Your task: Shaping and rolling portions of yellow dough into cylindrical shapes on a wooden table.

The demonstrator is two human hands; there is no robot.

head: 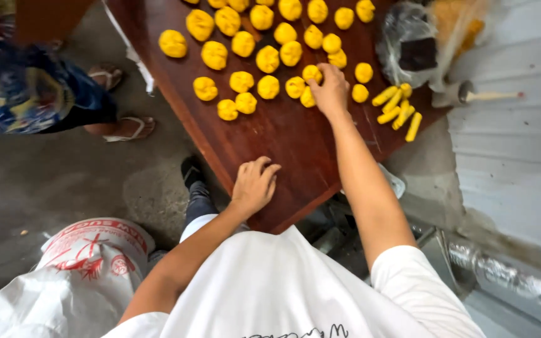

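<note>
Dough balls (312,74), yellow and probably soft, lie in rows on the brown table (283,134). Your right hand (332,91) pinches one; take them gently at the sides. Your left hand (255,184) rests released on the table edge.

1. Floor (51,181): bare grey concrete, stained and patchy, with small bits of debris at the left.
2. Table (283,134): dark reddish-brown wood, polished top, set at an angle to the view, its near corner pointing toward the camera.
3. Wall (521,156): pale grey panelling on the right, marked with faint horizontal lines.
4. Metal rail (508,275): dull and silvery, running along the foot of the wall.
5. Light: even and soft, with no hard shadows.
</note>
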